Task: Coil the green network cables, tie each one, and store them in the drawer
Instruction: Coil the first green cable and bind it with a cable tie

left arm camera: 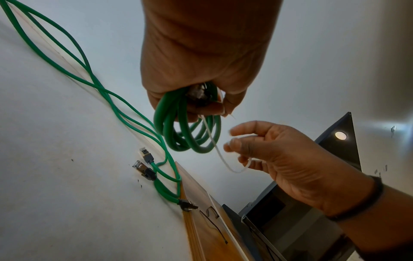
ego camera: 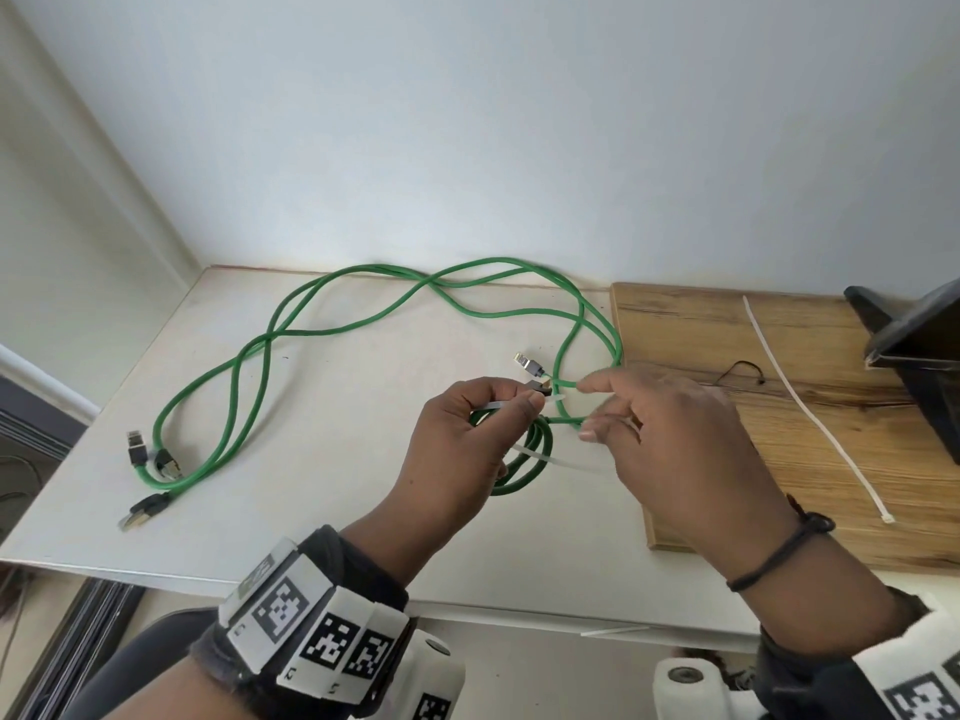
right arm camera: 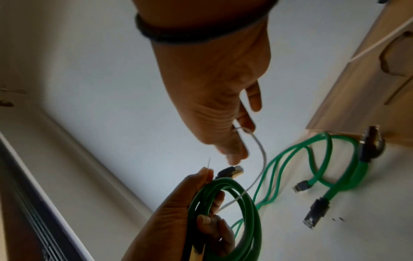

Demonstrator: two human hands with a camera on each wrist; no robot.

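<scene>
My left hand [ego camera: 498,413] grips a small coil of green cable [ego camera: 524,465] above the white table [ego camera: 311,511], with one plug poking out by the thumb. A white zip tie [ego camera: 569,466] runs through the coil; its upper end is pinched by the left thumb, and its free end is pinched in the curled fingers of my right hand [ego camera: 613,407]. The left wrist view shows the coil [left arm camera: 178,136] hanging below the fist and the tie [left arm camera: 223,163] looping to the right hand [left arm camera: 241,146]. Two more green cables [ego camera: 322,330] lie uncoiled across the table.
A wooden board [ego camera: 727,485] lies on the right with a spare white zip tie [ego camera: 810,407] and a thin black tie [ego camera: 740,371] on it. A dark box-like object [ego camera: 914,345] stands at the far right. Cable plugs [ego camera: 150,454] lie at the table's left.
</scene>
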